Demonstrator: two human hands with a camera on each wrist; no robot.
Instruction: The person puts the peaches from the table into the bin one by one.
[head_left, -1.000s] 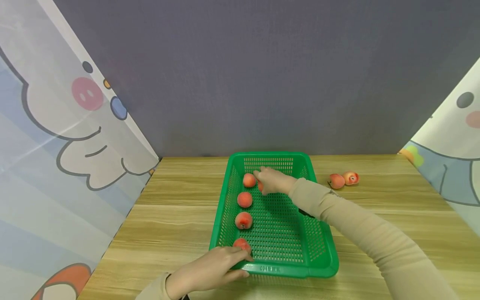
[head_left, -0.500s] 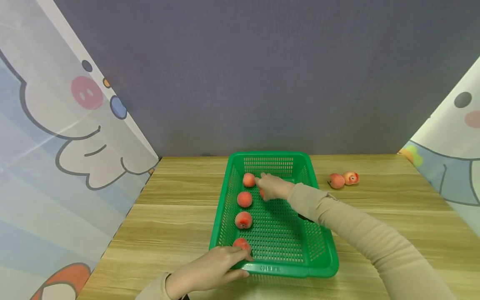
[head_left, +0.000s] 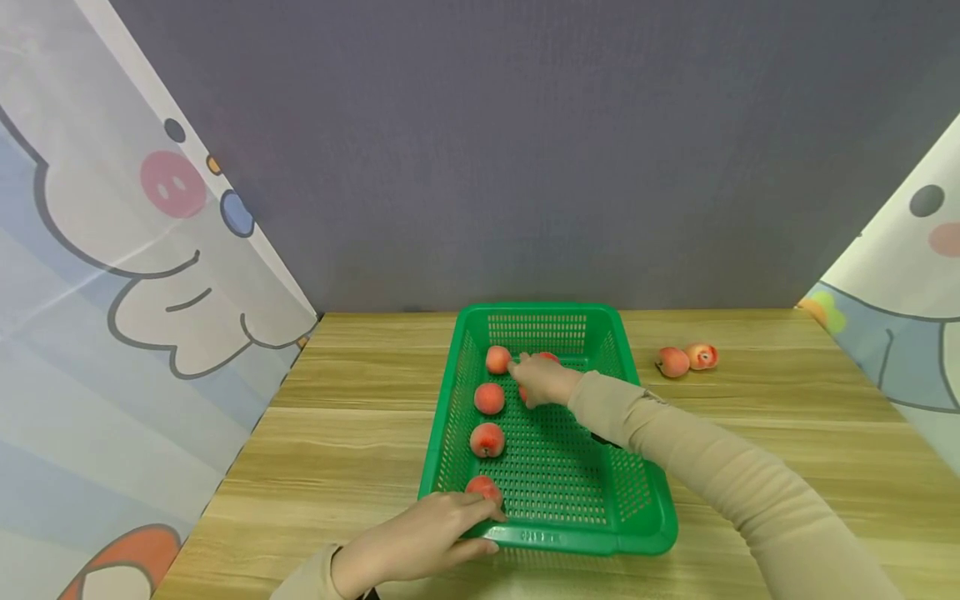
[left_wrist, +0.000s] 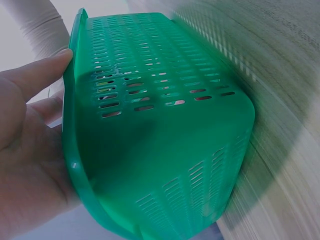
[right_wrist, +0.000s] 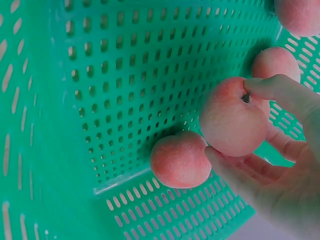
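Observation:
In the head view, my left hand [head_left: 423,533] grips the near rim of a green plastic basket [head_left: 555,542]. The left wrist view shows the thumb outside the basket's rim [left_wrist: 72,165] and the other fingers partly hidden behind it. Over the basket's far half, my right hand [head_left: 547,382] holds a peach [right_wrist: 232,117] between thumb and fingers. Beside that fruit, a second peach [right_wrist: 180,160] sits on the basket floor; its top [head_left: 548,357] shows behind the hand. Along the basket's left side several peaches [head_left: 489,398] stand in a row, the nearest partly covered by my left fingers.
Two more peaches [head_left: 673,362] lie on the wooden table [head_left: 345,417], right of the basket. A dark grey panel [head_left: 480,167] rises behind the table. Cartoon-printed sheets [head_left: 172,275] flank both sides.
My right hand has moved a little nearer with its peach, and another peach has come into sight behind it. The left hand and basket have stayed put.

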